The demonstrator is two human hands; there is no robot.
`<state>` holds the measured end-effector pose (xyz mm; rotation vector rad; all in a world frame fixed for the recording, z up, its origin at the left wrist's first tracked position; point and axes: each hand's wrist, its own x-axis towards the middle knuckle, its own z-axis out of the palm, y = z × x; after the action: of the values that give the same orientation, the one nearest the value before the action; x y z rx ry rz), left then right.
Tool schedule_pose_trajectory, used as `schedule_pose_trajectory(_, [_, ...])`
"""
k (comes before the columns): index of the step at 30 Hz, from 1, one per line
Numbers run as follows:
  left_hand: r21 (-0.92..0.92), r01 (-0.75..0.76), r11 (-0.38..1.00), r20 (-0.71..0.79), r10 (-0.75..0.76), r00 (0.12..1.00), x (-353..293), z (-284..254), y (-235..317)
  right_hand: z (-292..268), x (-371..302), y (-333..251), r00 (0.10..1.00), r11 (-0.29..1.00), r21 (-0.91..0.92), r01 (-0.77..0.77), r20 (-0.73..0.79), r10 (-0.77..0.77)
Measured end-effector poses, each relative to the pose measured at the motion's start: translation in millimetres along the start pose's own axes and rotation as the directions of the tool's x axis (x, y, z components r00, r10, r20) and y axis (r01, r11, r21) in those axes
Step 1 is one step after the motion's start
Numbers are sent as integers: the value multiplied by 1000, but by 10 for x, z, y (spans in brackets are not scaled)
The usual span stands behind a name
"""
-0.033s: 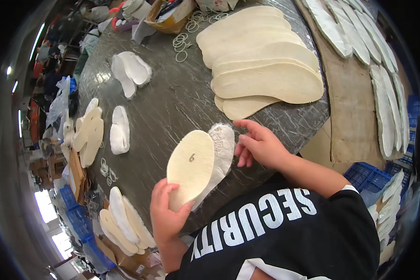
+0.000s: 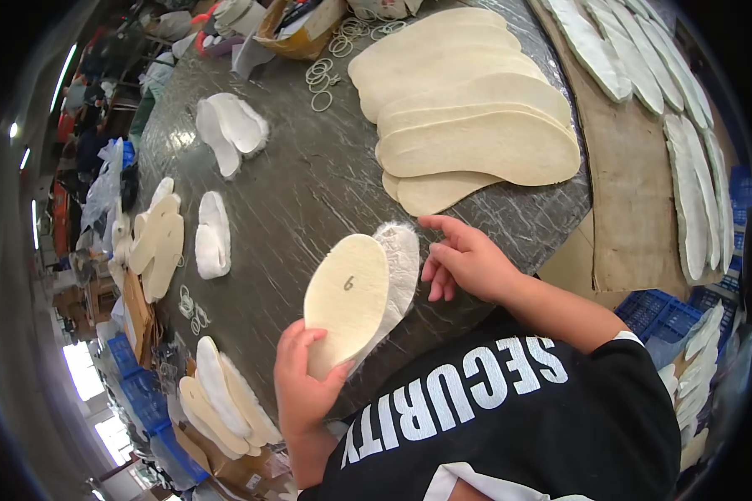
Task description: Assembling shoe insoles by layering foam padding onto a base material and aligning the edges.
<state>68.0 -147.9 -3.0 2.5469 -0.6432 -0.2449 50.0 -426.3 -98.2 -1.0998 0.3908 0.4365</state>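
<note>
Pinched by its near end between the thumb and fingers of my left hand (image 2: 307, 376) is a cream insole (image 2: 347, 288) with a small dark mark, its face turned up toward me. Partly under it, a whitish, wrinkled insole with a fuzzy edge (image 2: 403, 259) shows to the right; whether my left hand also grips this one is hidden. My right hand (image 2: 466, 263) is just right of the fuzzy insole's far end, index finger stretched out and the others loosely bent, with nothing in it. Beyond it lies a fanned stack of cream insoles (image 2: 476, 146).
White fluffy insoles (image 2: 214, 234) and a fuzzy pair (image 2: 241, 125) lie on the dark plastic-covered table (image 2: 301, 184). Rubber bands (image 2: 322, 100) sit near a box (image 2: 297, 37) at the back. More insoles (image 2: 226, 401) line the left edge; a brown board (image 2: 627, 184) stands right.
The cream insole and my left hand have shifted slightly to the right, covering a little more of the fuzzy insole. My right hand is nearly still.
</note>
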Motion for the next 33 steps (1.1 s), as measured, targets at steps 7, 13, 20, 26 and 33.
schedule_pose_trajectory(7, [-6,12,1000,186,-11,982,214,211,-13,-108,123,-52,975,988,27,-150,172,143])
schedule_pose_trajectory(13, [39,20,999,236,-29,971,264,202,8,-153,131,-102,959,984,-14,-178,222,177])
schedule_pose_trajectory(20, [13,41,999,238,-43,970,298,208,31,-147,126,-113,956,982,-18,-189,227,188])
schedule_pose_trajectory(26, [26,26,999,246,-32,969,312,209,53,-139,119,-85,962,986,5,-166,219,161])
schedule_pose_trajectory(33, [55,13,998,267,-28,963,351,218,47,-135,120,-86,960,986,-3,-166,228,163])
